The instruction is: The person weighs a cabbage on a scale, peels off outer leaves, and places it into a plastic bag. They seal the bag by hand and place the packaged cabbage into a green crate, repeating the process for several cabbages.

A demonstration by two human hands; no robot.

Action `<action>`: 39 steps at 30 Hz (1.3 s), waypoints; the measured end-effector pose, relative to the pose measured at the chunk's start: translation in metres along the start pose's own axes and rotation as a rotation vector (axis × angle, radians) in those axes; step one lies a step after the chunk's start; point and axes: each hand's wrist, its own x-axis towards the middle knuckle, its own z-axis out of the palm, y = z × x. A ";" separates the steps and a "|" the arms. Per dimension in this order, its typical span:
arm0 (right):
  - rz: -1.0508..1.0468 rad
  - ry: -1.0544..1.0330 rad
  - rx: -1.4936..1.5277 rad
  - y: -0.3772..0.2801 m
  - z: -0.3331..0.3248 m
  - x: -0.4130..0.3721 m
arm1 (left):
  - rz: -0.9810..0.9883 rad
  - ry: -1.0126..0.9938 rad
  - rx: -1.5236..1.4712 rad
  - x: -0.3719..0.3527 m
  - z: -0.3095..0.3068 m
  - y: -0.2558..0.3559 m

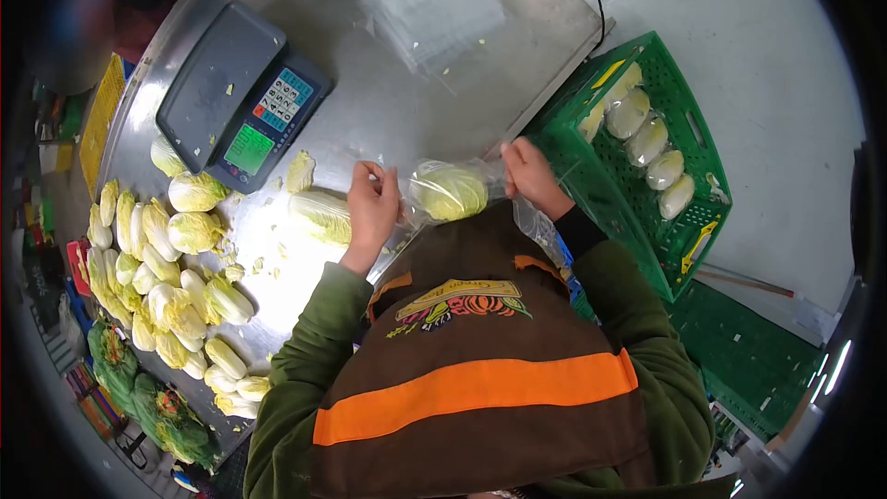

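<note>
A napa cabbage (453, 194) lies inside a clear plastic bag (427, 169) close to my apron, at the table's near edge. My left hand (372, 206) is closed in a pinch at the bag's left end. At the other end, my right hand (534, 177) is closed around the bag's gathered plastic, part of which hangs below it. Just left of my left hand, an unbagged napa cabbage (320, 215) rests on the steel table (370, 120), with a loose leaf (300, 171) behind it.
A digital scale (268, 120) stands at the back left. Many loose napa cabbages (162, 268) cover the table's left side. Flat plastic bags (425, 0) are stacked at the back. To the right, a green crate (637, 194) holds several bagged cabbages (647, 141). Green net sacks (152, 397) sit lower left.
</note>
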 end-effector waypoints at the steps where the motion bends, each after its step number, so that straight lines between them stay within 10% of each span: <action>1: 0.008 -0.003 -0.003 0.026 0.000 0.004 | -0.182 -0.019 0.096 -0.004 0.000 -0.017; 5: 0.276 -0.430 -0.123 0.055 0.002 0.006 | -0.532 -0.219 0.114 -0.021 -0.005 -0.059; 9: -0.191 -0.237 -0.352 0.050 0.003 -0.006 | -0.047 -0.116 0.723 -0.028 -0.011 -0.017; 11: -0.467 -0.172 -0.345 0.043 -0.003 -0.007 | 0.808 -0.231 1.177 -0.022 -0.025 -0.012; 14: -0.931 -0.153 -1.065 0.035 -0.010 -0.005 | 0.780 -0.389 1.099 -0.022 -0.027 -0.007; 17: -0.975 -0.158 -0.803 0.035 0.008 0.008 | 0.560 -0.388 0.442 0.003 -0.029 -0.040; 18: -0.687 -0.200 -0.360 0.033 0.018 0.009 | 0.568 -0.405 0.451 0.013 -0.031 -0.034; 19: -0.391 -0.229 0.079 0.030 0.020 0.008 | 0.275 -0.406 0.304 0.024 -0.030 -0.029; 20: -0.435 -0.231 -0.264 0.015 0.009 0.012 | -0.021 -0.403 0.161 0.034 -0.028 -0.022; 24: -0.072 -0.045 0.542 0.022 0.004 -0.022 | -0.006 -0.438 0.022 0.059 0.006 0.032; 29: -0.190 0.091 0.700 0.039 -0.008 -0.085 | -0.023 -0.675 0.086 0.054 0.089 0.071; 33: -0.154 0.142 1.096 0.052 -0.044 -0.118 | -0.335 -1.004 -0.597 0.038 0.148 0.062; 35: -0.291 0.121 1.540 0.038 -0.074 -0.136 | 0.102 -0.984 -0.131 0.007 0.187 0.055; 37: -0.456 -0.010 1.682 0.029 -0.109 -0.138 | 0.061 -1.295 -0.343 -0.023 0.225 0.035; 39: -0.465 0.395 1.479 0.023 -0.142 -0.130 | 0.155 -1.661 0.332 -0.050 0.239 0.032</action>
